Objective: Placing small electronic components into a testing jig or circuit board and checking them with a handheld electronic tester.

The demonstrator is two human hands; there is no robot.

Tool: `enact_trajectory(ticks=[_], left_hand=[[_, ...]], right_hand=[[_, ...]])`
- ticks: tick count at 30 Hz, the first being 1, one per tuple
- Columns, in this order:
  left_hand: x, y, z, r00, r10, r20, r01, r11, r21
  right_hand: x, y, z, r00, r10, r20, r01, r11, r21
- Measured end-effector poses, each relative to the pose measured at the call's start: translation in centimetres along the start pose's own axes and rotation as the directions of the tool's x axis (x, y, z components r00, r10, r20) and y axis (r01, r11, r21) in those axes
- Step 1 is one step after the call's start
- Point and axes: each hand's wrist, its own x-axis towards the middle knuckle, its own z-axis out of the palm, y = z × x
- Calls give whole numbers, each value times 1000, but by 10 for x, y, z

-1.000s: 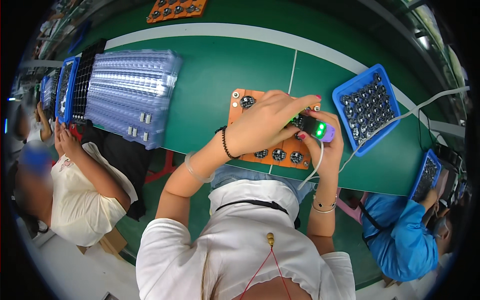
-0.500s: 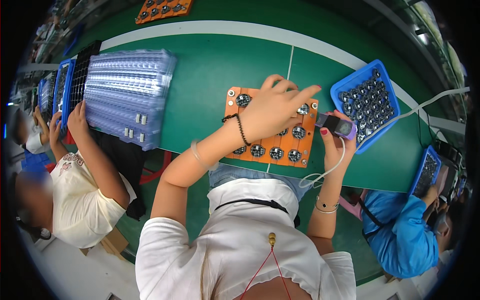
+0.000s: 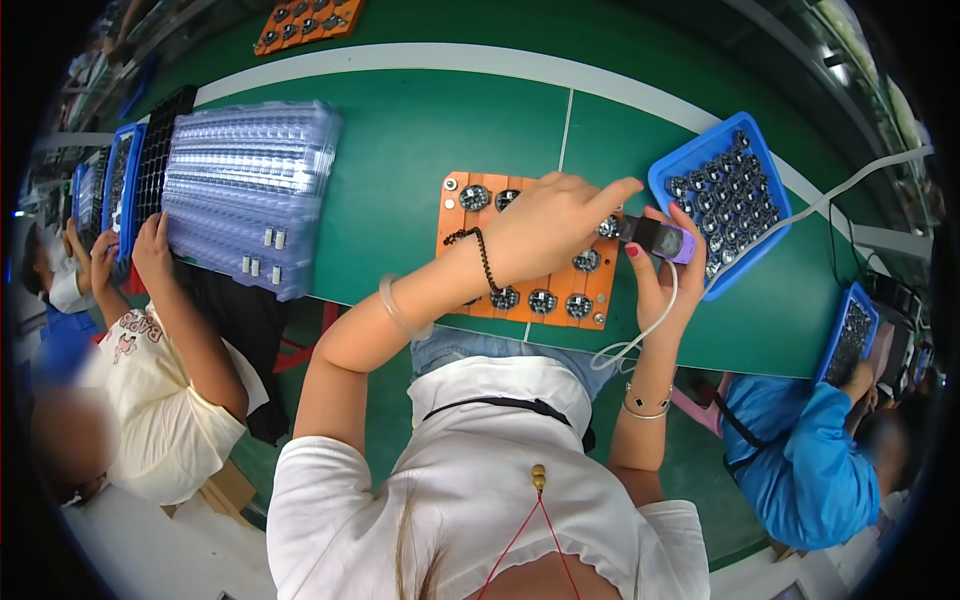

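An orange fixture board [image 3: 560,287] with several round black parts lies on the green bench in front of me. My left hand [image 3: 548,226] rests over the board, fingers spread, index fingertip reaching to its right edge; whether it pinches a part is hidden. My right hand [image 3: 662,278] grips a small purple and black corded tool [image 3: 662,240] at the board's right edge, tip pointing left toward my left fingertips. Its white cable [image 3: 640,335] loops down by my wrist.
A blue tray [image 3: 725,205] of round parts stands right of the board. A stack of clear blister trays [image 3: 245,190] lies at the left, where a person in white works. A person in blue handles another blue tray [image 3: 850,330] at the right. Another orange board [image 3: 305,22] lies far back.
My left hand slid right across the board, its index finger now stretched to the right edge. The tool in my right hand dropped from the blue tray toward the board.
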Motion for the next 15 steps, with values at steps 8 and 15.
enact_trajectory(ticks=[8, 15], left_hand=[[6, 1, 4, 993, 70, -94, -57, 989, 137], [2, 8, 2, 994, 72, -86, -72, 997, -6]], right_hand=[[0, 1, -7, 1000, 11, -8, -11, 1000, -17], [3, 4, -7, 997, 29, 72, -29, 1000, 0]])
